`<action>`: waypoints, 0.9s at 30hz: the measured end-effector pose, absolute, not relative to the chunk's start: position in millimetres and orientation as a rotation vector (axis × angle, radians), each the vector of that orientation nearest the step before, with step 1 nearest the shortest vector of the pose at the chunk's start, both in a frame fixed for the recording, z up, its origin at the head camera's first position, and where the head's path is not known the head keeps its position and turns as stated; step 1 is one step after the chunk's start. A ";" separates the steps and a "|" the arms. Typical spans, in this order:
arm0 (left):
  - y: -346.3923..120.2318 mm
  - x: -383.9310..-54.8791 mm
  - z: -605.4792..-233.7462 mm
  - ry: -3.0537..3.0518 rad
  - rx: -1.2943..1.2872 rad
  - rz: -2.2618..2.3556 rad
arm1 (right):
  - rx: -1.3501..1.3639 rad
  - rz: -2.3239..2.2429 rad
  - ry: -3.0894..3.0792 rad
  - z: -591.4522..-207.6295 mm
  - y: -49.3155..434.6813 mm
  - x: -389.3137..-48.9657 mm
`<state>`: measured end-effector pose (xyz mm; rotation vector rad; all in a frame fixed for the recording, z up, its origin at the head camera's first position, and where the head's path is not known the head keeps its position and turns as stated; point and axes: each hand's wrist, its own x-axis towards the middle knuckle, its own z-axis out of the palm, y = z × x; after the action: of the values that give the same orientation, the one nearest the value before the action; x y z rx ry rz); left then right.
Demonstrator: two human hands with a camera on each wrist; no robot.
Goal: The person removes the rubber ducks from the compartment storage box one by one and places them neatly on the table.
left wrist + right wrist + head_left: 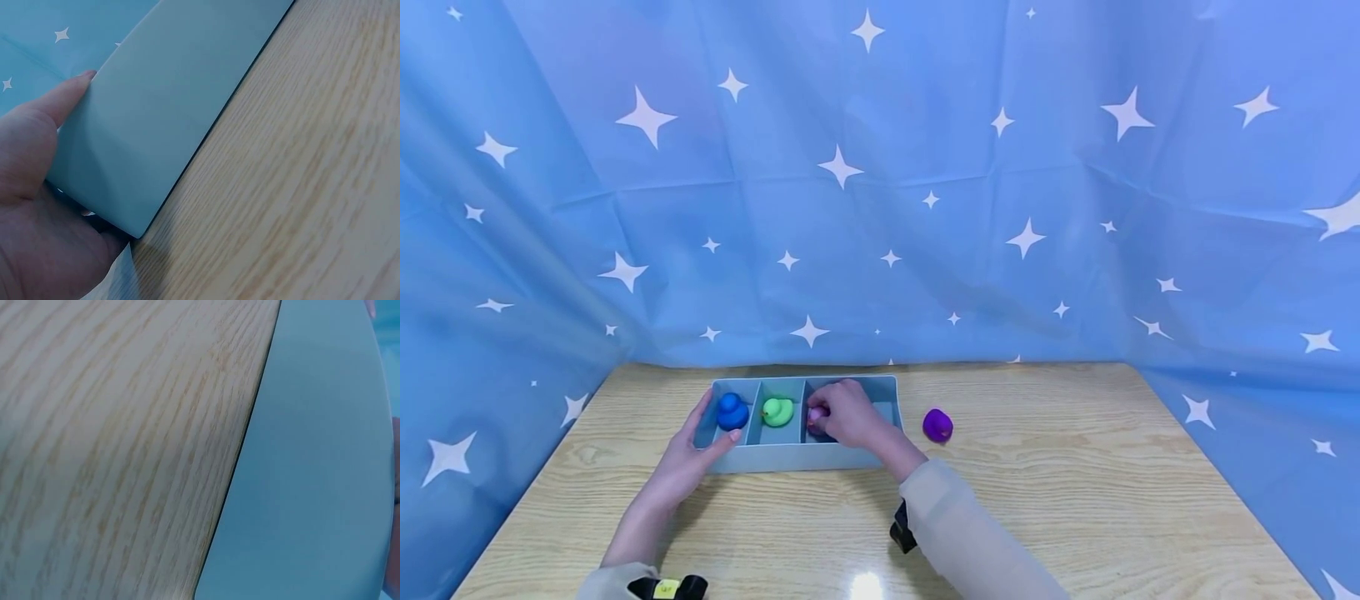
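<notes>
A light blue compartment box [790,457] stands on the table. My left hand [683,461] grips its left end, thumb over the front rim and fingers along the left side; in the left wrist view that hand [37,181] wraps the box's corner. Inside the leftmost compartment sits a blue rubber duck [732,412], and a green rubber duck [778,412] occupies the one beside it. My right hand [847,415] reaches into the third compartment and pinches a pink rubber duck [817,416], partly hidden by the fingers. Only a sliver of the right hand [395,550] shows in the right wrist view.
A purple rubber duck [937,426] lies on the wooden table [1075,500] just right of the box. Behind the table hangs a blue star-patterned cloth [925,275], which also runs down both sides. The box's long front wall [306,456] fills much of the right wrist view.
</notes>
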<state>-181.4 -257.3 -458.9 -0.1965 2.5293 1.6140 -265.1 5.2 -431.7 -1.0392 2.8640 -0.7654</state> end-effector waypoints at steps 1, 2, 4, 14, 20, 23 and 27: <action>-257.2 -181.7 -458.7 2.529 -0.196 1.613 | -1.039 -0.788 2.855 -431.2 5.5 -265.4; -257.0 -182.1 -458.5 2.531 -0.195 1.609 | -1.040 -0.808 2.849 -430.5 6.1 -265.7; -256.0 -183.8 -458.0 2.536 -0.190 1.599 | -1.041 -0.862 2.832 -428.7 8.0 -266.0; -251.7 -189.0 -458.5 2.541 -0.170 1.606 | -1.144 -1.050 2.838 -421.9 24.2 -259.4; -253.8 -185.8 -457.8 2.550 -0.174 1.591 | -1.090 -1.298 2.734 -411.1 36.5 -248.4; -254.6 -183.7 -456.7 2.551 -0.174 1.588 | -1.048 -1.345 2.727 -404.6 46.4 -241.7; -256.2 -182.0 -457.2 2.540 -0.187 1.589 | -1.017 -1.444 2.732 -400.6 64.4 -232.0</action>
<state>-182.0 -256.2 -457.2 -0.1871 2.5400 1.5891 -232.0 64.4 -400.6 -1.0170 2.7319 -1.4441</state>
